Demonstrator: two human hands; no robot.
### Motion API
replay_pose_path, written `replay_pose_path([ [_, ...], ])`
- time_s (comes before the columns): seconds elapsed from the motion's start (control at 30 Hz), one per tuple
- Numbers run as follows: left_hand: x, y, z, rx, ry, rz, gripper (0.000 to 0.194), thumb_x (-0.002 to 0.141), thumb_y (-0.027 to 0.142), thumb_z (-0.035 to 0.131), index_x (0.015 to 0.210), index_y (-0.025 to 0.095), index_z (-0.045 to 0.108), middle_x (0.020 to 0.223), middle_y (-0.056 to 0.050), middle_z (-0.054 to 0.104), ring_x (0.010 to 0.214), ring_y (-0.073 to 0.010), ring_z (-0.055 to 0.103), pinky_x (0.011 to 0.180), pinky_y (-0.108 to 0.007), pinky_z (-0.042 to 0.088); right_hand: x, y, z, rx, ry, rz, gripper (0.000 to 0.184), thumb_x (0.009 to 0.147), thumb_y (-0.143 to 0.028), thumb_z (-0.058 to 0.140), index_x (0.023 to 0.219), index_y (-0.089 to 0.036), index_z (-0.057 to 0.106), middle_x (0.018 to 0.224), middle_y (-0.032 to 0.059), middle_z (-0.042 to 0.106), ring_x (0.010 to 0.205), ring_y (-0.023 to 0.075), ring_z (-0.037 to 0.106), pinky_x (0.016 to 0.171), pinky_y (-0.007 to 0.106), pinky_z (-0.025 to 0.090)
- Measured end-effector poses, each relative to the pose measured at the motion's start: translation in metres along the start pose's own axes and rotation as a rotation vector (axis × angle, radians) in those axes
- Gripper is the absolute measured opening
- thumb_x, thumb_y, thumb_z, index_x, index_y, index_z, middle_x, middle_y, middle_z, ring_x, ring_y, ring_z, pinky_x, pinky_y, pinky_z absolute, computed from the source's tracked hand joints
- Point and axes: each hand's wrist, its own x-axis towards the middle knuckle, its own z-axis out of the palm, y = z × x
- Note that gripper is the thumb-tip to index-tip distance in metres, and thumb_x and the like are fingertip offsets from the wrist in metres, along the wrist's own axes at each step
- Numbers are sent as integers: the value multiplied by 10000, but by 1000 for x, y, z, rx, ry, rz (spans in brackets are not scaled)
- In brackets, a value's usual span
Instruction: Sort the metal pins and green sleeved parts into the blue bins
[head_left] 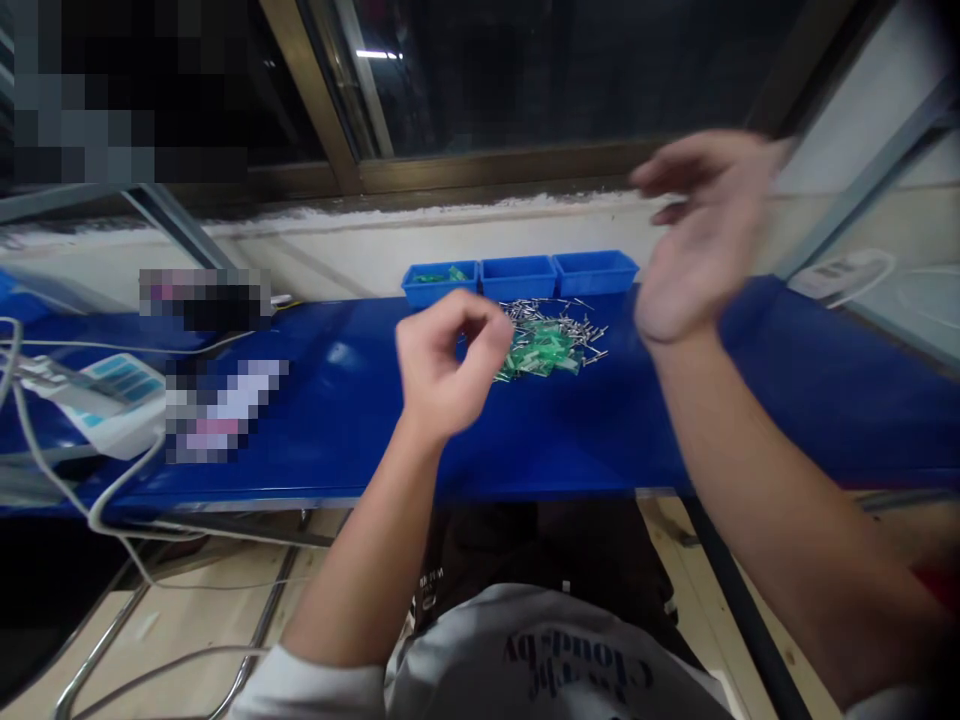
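My left hand (454, 365) hovers over the front of the pile, its fingers curled round toward the thumb in a ring. Whatever may be between the fingertips is hidden. Raised to the right of the pile, my right hand (705, 240) is blurred by motion, with its fingers stretched out and apart from the thumb; I see nothing in it. Small green plastic pieces (551, 350) lie in a heap on the blue tabletop (570, 430). Thin silvery metal pins (589, 328) are scattered behind and beside them, partly covered by my left hand.
Three blue bins stand in a row against the wall: a left bin (441, 292) with green pieces inside, a middle bin (517, 278) and a right bin (596, 272). A white device (124, 400) with cables sits at the left. Metal frame posts rise on both sides.
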Motion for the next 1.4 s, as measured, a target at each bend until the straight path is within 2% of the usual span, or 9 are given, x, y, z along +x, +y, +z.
replay_pose_path([
  [0.1, 22, -65, 25, 143, -95, -268, 179, 865, 213, 540, 703, 184, 613, 643, 16, 613, 633, -115, 566, 644, -260, 481, -6, 32, 32, -19, -53, 20, 539, 1003, -595, 293, 901, -195, 639, 864, 28, 643, 880, 168, 627, 877, 383, 499],
  [0.23, 36, -128, 47, 359, -348, -504, 132, 808, 226, 568, 727, 170, 657, 741, -22, 691, 757, -169, 629, 765, -303, 497, -26, 81, 67, -283, -389, 209, 303, 944, -435, 522, 886, -191, 691, 927, 56, 701, 939, 224, 618, 928, 432, 467],
  [0.33, 33, -156, 50, 482, -459, -557, 155, 810, 268, 578, 795, 175, 702, 843, -49, 735, 871, -216, 661, 836, -320, 497, -44, 100, 74, -455, -519, 258, 216, 909, -303, 540, 967, -196, 718, 1054, 87, 718, 1059, 276, 588, 990, 484, 415],
  [0.47, 19, -180, 47, 641, -427, -506, 268, 858, 300, 543, 998, 168, 731, 1043, -86, 741, 1012, -244, 655, 937, -347, 493, -57, 103, 71, -593, -642, 271, 293, 909, -334, 527, 1078, -196, 722, 1141, 118, 700, 1151, 332, 532, 992, 519, 391],
  [0.57, 12, -185, 46, 712, -449, -423, 373, 900, 345, 519, 1154, 145, 706, 1193, -127, 699, 1154, -275, 611, 1040, -398, 454, -59, 101, 69, -660, -774, 297, 362, 893, -392, 543, 1145, -195, 713, 1200, 143, 679, 1177, 372, 506, 979, 550, 387],
  [0.67, 9, -180, 46, 704, -567, -351, 407, 946, 376, 459, 1202, 163, 693, 1267, -116, 672, 1212, -271, 587, 1074, -410, 438, -60, 99, 69, -677, -900, 336, 369, 878, -392, 545, 1152, -217, 719, 1234, 143, 673, 1190, 387, 499, 987, 572, 374],
  [0.9, 4, -170, 45, 633, -723, -412, 414, 999, 346, 366, 1180, 192, 705, 1243, -83, 697, 1146, -248, 640, 1013, -383, 477, -60, 92, 71, -632, -878, 388, 347, 877, -309, 538, 1161, -271, 734, 1177, 102, 723, 1157, 328, 571, 1005, 511, 386],
  [1.23, 1, -162, 38, 596, -465, -521, 357, 951, 275, 455, 1188, 159, 696, 1231, -91, 714, 1158, -239, 653, 1048, -349, 479, -63, 93, 75, -554, -839, 436, 188, 877, -353, 624, 976, -286, 770, 1075, 71, 745, 1069, 304, 606, 942, 487, 418],
  [1.4, -2, -164, 36, 593, -487, -533, 340, 921, 229, 486, 1174, 149, 699, 1197, -97, 720, 1135, -245, 657, 1036, -366, 493, -66, 95, 75, -473, -779, 438, 169, 892, -303, 621, 958, -280, 774, 1103, 53, 730, 1106, 294, 582, 956, 484, 411],
])
